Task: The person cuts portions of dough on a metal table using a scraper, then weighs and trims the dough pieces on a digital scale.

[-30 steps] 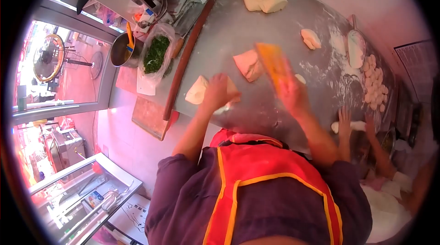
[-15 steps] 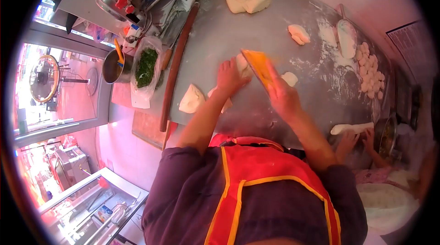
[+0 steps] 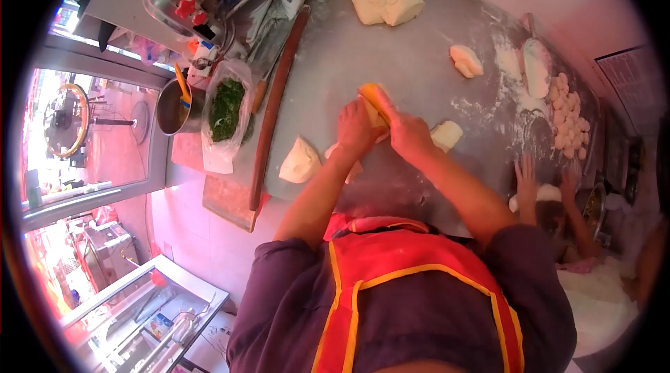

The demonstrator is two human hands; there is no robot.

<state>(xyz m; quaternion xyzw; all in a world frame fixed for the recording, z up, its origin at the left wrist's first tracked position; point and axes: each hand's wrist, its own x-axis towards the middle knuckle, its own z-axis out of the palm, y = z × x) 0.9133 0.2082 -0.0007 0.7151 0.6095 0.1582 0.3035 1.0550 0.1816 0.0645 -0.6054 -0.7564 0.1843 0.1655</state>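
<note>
My right hand point(image 3: 412, 140) grips an orange dough scraper point(image 3: 377, 98), its blade tilted steeply against the dough. Close on its left, my left hand point(image 3: 356, 129) is closed around a piece of dough point(image 3: 380, 122), mostly hidden by the fingers and scraper. Just right of my right hand is a cut dough piece point(image 3: 447, 135). A pale dough lump point(image 3: 300, 161) sits left of my left forearm, and another piece point(image 3: 354, 172) is partly covered by that forearm. Farther up the metal table point(image 3: 391, 45) are a small dough piece point(image 3: 466, 61) and a large dough mass point(image 3: 386, 0).
A long rolling pin point(image 3: 279, 108) lies along the table's left side, beside a bag of chopped greens point(image 3: 227, 109) and a metal pot point(image 3: 174, 106). At right are a flour scoop point(image 3: 536, 69), several small dough balls point(image 3: 569, 115) and a co-worker's hands point(image 3: 527, 184) over dough.
The scraper has turned more upright and come closer to my left hand. The cut piece at right shows larger. The co-worker's hands have reached forward over their dough.
</note>
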